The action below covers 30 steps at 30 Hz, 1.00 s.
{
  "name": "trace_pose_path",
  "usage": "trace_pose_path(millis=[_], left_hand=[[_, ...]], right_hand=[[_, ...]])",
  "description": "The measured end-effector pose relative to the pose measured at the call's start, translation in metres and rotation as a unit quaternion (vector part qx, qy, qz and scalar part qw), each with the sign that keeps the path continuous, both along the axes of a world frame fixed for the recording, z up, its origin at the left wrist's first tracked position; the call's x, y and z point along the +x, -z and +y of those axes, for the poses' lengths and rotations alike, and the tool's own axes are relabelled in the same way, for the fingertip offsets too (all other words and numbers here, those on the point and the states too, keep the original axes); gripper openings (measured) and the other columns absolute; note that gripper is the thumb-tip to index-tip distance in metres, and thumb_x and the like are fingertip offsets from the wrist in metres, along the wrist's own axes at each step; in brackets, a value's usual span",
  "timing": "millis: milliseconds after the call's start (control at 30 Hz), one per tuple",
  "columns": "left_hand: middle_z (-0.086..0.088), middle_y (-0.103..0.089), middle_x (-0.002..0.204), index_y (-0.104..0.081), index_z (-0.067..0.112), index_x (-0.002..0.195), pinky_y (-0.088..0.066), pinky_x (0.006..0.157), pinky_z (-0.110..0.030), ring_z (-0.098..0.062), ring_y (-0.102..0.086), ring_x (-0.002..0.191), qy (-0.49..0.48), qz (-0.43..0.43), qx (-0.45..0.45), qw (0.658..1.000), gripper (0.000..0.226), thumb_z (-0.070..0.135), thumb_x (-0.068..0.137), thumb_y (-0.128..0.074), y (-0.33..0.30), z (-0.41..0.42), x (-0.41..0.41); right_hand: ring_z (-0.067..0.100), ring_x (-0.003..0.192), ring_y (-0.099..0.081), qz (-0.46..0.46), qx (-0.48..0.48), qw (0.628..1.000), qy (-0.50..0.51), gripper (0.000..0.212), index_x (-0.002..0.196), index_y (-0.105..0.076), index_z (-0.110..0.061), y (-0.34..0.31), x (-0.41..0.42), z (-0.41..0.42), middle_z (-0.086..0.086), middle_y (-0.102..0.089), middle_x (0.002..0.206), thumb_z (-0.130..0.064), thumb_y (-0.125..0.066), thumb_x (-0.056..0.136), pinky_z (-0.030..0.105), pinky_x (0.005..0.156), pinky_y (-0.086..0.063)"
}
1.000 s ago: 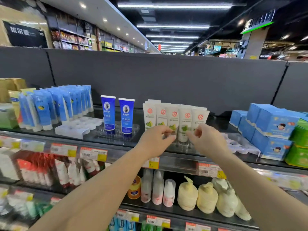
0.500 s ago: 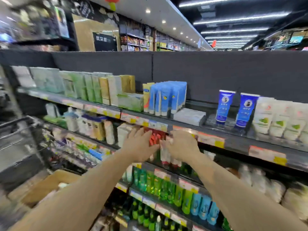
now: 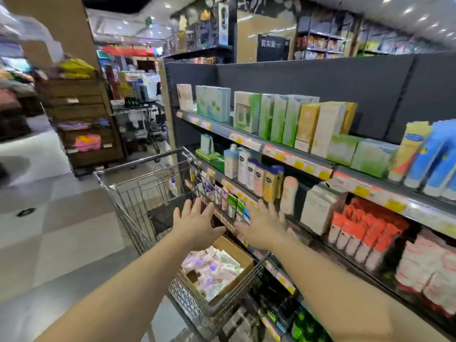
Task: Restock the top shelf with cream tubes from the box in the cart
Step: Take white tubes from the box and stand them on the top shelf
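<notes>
head view: both hands, left (image 3: 195, 224) and right (image 3: 262, 227), spread flat, holding nothing. they hover over the cart (image 3: 138, 188), above its box (image 3: 237, 253) of tubes (image 3: 212, 267).

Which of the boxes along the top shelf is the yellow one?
The tall yellow box, standing upright between the green-and-white cartons on its left and a pale cream box on its right; the rest are green, teal or white.

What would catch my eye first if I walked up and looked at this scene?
Two bare hands, the left hand and the right hand, reach forward side by side with fingers spread, holding nothing. Just below them a metal shopping cart stands against the shelving, with an open cardboard box of pale cream tubes inside. To the right, the top shelf carries green and yellow cartons and blue tubes.
</notes>
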<state>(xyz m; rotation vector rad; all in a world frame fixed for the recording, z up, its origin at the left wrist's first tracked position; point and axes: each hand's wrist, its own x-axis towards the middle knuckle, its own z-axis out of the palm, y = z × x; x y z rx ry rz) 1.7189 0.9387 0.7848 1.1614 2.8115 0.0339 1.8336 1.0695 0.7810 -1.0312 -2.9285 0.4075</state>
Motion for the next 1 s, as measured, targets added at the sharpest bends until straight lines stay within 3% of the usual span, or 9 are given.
trace_pose_path(millis=[233,567,867,1000], left_hand=[[-0.004,0.004,0.163,-0.005,0.032,0.154,-0.001,0.120,-0.051,-0.029,0.005,0.149,-0.038,0.013,0.023,0.999,0.081,0.072,0.089,-0.032,0.031,0.035,-0.114],[-0.002,-0.002,0.163,-0.007,0.033,0.153,-0.002,0.120,-0.049,-0.027,0.001,0.150,0.019,-0.039,0.037,0.998,0.078,0.067,0.091,-0.037,0.106,0.131,-0.218],[-0.003,-0.007,0.163,-0.008,0.031,0.154,-0.009,0.120,-0.050,-0.030,-0.006,0.149,0.193,-0.100,-0.048,0.975,0.078,0.065,0.091,-0.040,0.217,0.204,-0.299],[-0.007,-0.026,0.157,-0.024,0.028,0.150,-0.021,0.115,-0.045,-0.031,-0.021,0.144,0.290,-0.120,-0.077,0.946,0.072,0.059,0.090,-0.048,0.279,0.219,-0.320]], right_hand=[[0.031,0.149,0.007,-0.010,-0.017,0.999,-0.032,0.076,0.154,-0.004,-0.031,0.033,-0.124,0.042,0.004,0.001,0.163,-0.065,-0.034,0.093,0.052,0.118,0.001],[0.029,0.149,-0.001,-0.041,-0.040,0.998,0.009,0.074,0.153,-0.011,-0.033,0.096,-0.217,0.125,0.004,-0.007,0.163,-0.066,-0.035,0.092,0.050,0.118,-0.005],[0.029,0.148,-0.004,-0.127,-0.121,0.970,0.166,0.072,0.154,-0.012,-0.030,0.181,-0.235,0.164,0.004,-0.009,0.162,-0.060,-0.039,0.094,0.047,0.119,-0.010],[0.028,0.149,-0.005,-0.158,-0.177,0.938,0.253,0.070,0.154,-0.012,-0.031,0.229,-0.236,0.152,0.001,-0.010,0.162,-0.060,-0.036,0.095,0.046,0.120,-0.010]])
